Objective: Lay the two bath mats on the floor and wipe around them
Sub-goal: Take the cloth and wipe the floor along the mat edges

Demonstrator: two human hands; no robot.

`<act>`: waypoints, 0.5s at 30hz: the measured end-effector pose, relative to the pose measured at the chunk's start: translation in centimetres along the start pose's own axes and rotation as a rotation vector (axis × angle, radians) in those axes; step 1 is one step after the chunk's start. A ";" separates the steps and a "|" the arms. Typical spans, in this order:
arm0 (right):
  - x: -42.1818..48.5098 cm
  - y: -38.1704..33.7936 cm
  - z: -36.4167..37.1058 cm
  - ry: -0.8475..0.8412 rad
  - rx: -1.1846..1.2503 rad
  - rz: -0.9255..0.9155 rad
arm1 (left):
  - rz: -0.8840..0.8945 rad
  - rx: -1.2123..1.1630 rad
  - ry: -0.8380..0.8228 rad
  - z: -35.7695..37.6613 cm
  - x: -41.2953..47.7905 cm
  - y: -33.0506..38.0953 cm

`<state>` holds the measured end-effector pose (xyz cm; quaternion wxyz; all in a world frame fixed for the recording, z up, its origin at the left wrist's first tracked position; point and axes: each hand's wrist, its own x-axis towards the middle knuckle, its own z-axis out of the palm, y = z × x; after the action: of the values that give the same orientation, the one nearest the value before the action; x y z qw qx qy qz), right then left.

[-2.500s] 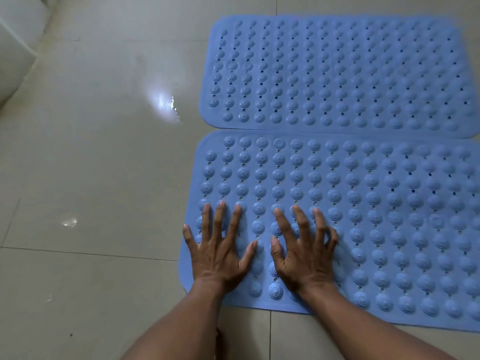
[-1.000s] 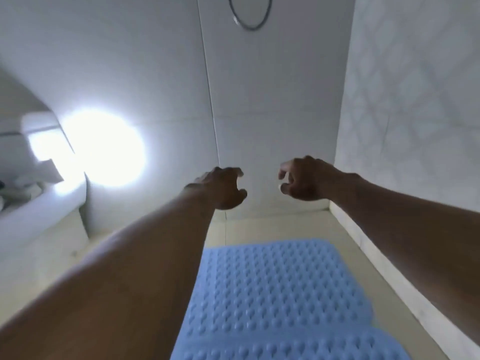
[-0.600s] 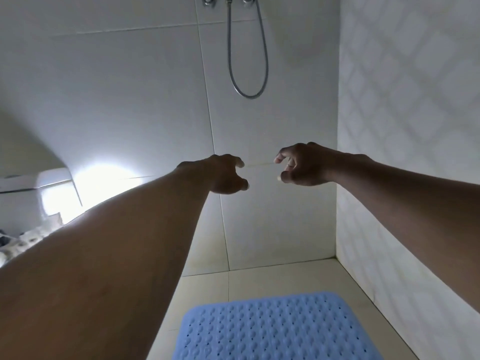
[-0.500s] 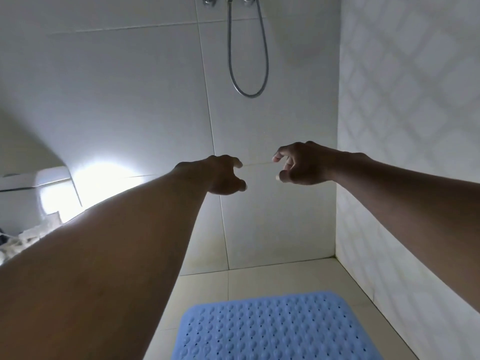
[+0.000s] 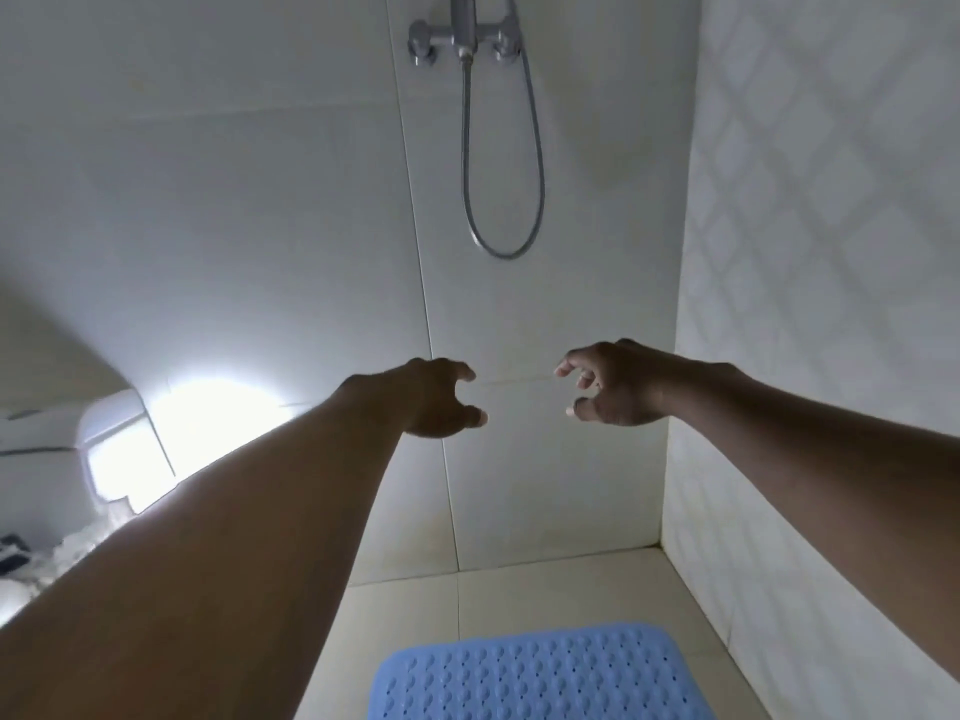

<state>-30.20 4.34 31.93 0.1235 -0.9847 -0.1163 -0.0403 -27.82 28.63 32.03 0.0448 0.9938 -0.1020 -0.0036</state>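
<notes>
Head camera looks at the corner of a bathroom. Two bare arms reach out in front, up in the air.

The left hand [image 5: 431,397] is in the middle of the frame. Its fingers are bent a little and its thumb is apart from them. It holds nothing. The right hand [image 5: 613,387] is just to the right of it, with a gap between the two. Its fingers are bent a little too, and it holds nothing. Both hands are in front of the white back wall [image 5: 234,200], and I cannot tell if they touch it.

One blue bath mat [image 5: 540,672] lies flat on the floor [image 5: 545,589] at the bottom of the frame, a bit right of the middle. It has lots of small bumps and holes. Its far end is near the back wall but does not touch it.

At the top of the frame a silver tap [image 5: 462,39] is on the wall, and a shower hose [image 5: 540,163] hangs down from it in a loop. The right wall [image 5: 831,200] has a faint diamond pattern. A bright spot of light [image 5: 208,423] glows at the left.
</notes>
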 end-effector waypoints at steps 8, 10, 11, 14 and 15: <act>3.9 -5.0 -30.8 -0.001 -0.015 0.076 | 0.044 0.049 0.005 -32.0 1.4 5.6; 4.0 -5.6 -38.2 0.013 0.008 0.099 | 0.056 0.052 0.011 -39.3 1.7 8.0; 3.8 -5.5 -41.4 0.017 0.018 0.107 | 0.068 0.040 0.017 -42.2 1.7 9.2; 2.7 -5.1 -49.6 0.036 0.010 0.142 | 0.114 0.031 0.039 -48.5 1.3 13.0; 2.3 -4.8 -51.8 0.049 0.002 0.159 | 0.128 0.034 0.045 -49.9 1.2 14.2</act>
<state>-31.72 -3.67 83.33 0.1304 -0.9894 -0.0349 -0.0543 -28.75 18.91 82.98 0.0302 0.9856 -0.1645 0.0234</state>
